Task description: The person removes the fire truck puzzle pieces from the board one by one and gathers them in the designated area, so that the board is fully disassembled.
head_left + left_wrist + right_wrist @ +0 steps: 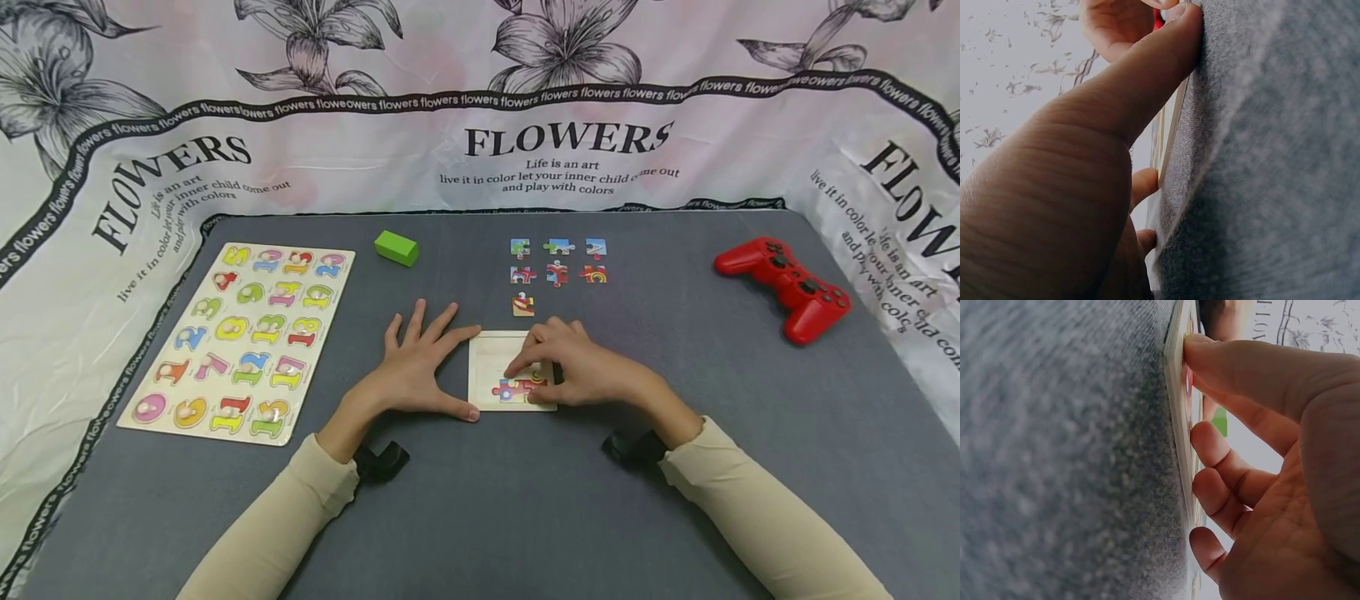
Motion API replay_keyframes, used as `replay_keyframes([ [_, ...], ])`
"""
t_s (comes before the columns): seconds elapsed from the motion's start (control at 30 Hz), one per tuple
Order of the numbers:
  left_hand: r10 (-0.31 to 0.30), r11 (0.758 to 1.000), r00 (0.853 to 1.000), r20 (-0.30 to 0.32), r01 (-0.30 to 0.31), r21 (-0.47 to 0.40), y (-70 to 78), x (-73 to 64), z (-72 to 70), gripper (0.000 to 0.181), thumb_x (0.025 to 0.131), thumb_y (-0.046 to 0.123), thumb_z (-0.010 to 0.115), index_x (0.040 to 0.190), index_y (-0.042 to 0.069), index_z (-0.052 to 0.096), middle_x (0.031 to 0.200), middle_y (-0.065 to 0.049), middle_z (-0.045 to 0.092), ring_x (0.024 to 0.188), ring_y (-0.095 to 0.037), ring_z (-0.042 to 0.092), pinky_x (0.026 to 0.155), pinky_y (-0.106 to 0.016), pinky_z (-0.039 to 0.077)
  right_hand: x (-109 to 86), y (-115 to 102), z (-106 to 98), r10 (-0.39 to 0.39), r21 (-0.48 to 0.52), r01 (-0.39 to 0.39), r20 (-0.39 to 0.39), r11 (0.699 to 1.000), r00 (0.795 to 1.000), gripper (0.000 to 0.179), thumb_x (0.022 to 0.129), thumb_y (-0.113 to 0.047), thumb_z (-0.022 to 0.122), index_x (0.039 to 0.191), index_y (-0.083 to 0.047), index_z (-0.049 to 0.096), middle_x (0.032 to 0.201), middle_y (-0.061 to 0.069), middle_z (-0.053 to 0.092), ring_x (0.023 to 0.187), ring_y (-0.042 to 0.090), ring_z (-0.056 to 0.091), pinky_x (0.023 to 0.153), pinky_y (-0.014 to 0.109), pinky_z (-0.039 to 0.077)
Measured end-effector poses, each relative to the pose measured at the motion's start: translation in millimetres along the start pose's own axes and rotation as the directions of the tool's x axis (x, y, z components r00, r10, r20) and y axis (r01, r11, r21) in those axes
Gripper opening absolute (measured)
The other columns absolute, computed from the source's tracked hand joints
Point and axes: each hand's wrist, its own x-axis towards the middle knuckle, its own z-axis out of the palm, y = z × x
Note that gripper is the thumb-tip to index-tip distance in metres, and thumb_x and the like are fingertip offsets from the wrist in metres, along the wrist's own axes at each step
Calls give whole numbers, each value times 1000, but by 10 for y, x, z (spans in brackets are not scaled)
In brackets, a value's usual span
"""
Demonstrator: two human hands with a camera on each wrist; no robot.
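A small light wooden puzzle tray [491, 354] lies flat in front of me. Colorful jigsaw pieces [507, 391] sit joined in its lower right part, partly hidden by my right hand [581, 362]. That hand is bent over the tray, its thumb and index finger pinching a puzzle piece there; the other fingers are curled above the board. My left hand [420, 371] is spread wide at the tray's left side, with index fingertip and thumb tip at its edge. In the right wrist view, the right thumb [1241, 365] rests low at the tray's rim, beside a red patch of puzzle.
Several loose jigsaw pieces [557, 273] lie in rows beyond the tray. A number puzzle board [191, 307] is at the left, with a green block [396, 248] near its far corner. A red game controller [787, 287] lies at the right on the grey tabletop [480, 517].
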Motion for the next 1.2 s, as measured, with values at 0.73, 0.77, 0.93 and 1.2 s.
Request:
replay_keyframes([
  [0.73,-7,1000,1000,14,7,3,-3,12,-3,115,64,71,84,160,38,30,174,-3,4,157,-41,-17,119,-70,-10,-2,36,-25,-6,58,4,36,998,999,26,85,-18,83,109,-28,79,100,-9,63,93,14,43,81,38,25],
  [0.77,-9,1000,1000,16,9,2,-4,14,-3,116,64,71,84,160,38,30,174,-2,4,158,-41,-17,119,-70,-11,-1,33,-26,-4,58,2,37,998,999,26,85,-18,83,109,-28,79,100,-9,63,93,14,43,81,38,25],
  [0.93,-11,1000,1000,14,11,-3,-7,18,3,115,64,71,84,160,38,30,174,-2,5,158,-41,-17,118,-70,-11,5,26,-22,7,59,-10,42,998,999,26,84,-17,83,108,-26,78,98,-8,62,93,15,42,80,38,24],
  [1.2,-1,1000,1000,4,1,0,-15,17,17,114,64,70,84,160,37,32,174,-4,6,157,-43,-16,118,-72,-10,14,31,7,14,75,-17,31,997,999,26,83,-14,83,105,-27,75,95,-8,61,91,16,42,79,38,23],
])
